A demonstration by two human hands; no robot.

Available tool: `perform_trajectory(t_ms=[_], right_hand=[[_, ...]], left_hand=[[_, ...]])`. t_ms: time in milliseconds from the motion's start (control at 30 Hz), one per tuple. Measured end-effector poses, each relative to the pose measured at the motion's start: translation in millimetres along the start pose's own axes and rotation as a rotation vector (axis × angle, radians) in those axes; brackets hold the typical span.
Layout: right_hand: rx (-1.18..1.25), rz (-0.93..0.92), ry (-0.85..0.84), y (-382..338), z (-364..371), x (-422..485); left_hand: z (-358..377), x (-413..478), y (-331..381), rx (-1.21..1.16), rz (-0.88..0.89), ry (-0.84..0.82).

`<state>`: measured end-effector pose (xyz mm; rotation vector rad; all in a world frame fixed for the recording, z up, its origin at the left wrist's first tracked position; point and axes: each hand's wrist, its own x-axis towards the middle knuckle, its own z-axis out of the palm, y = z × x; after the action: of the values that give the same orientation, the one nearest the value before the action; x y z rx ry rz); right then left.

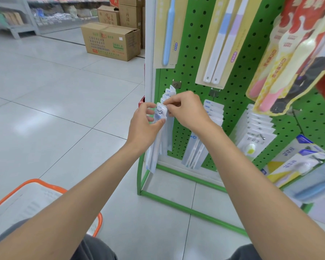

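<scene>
A row of clear toothbrush packs [160, 139] hangs on a metal hook at the lower left of a green pegboard rack [235, 94]. My left hand [145, 124] pinches the front pack near its top, thumb on the front face and fingers behind. My right hand [186, 109] pinches the top edge of the same bunch of packs from the right, just where the hook tip pokes through. Both forearms reach up from the bottom of the view.
More toothbrush packs [212, 117] hang to the right, with larger carded toothbrushes [221, 44] above. A white basket with an orange rim [32, 182] stands on the tiled floor at lower left. Cardboard boxes [111, 41] stand behind the rack. The rack's green base frame [176, 203] juts forward.
</scene>
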<state>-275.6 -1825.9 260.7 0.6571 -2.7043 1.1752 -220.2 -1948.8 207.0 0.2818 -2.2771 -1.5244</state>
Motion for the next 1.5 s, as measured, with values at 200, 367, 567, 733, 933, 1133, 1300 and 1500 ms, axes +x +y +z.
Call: perform_trajectory(t_ms=[200, 367, 567, 733, 933, 1133, 1300, 1500], right_hand=[[0.020, 0.006, 0.089, 1, 2, 4], [-0.125, 0.010, 0.032, 7, -1, 13], [-0.207, 0.006, 0.061, 5, 3, 14], [-0.249, 0.046, 0.101, 4, -3, 7], [-0.299, 0.001, 0.146, 6, -6, -10], [-0.296, -0.127, 0.181, 13, -14, -40], [-0.235, -0.186, 0.162, 16, -24, -67], [0.106, -0.041, 0.090, 14, -39, -90]], left_hand=[[1, 3, -2, -0.017, -0.016, -0.007], [2, 5, -2, -0.020, -0.008, -0.023], [1, 8, -3, -0.019, -0.018, -0.030], [-1, 8, -3, -0.027, -0.009, -0.047], [-1, 7, -1, -0.004, 0.011, -0.031], [-4, -8, 8, 0.085, 0.014, 0.076], [-9, -26, 6, 0.105, 0.003, 0.001], [-4, -59, 14, -0.105, 0.024, -0.382]])
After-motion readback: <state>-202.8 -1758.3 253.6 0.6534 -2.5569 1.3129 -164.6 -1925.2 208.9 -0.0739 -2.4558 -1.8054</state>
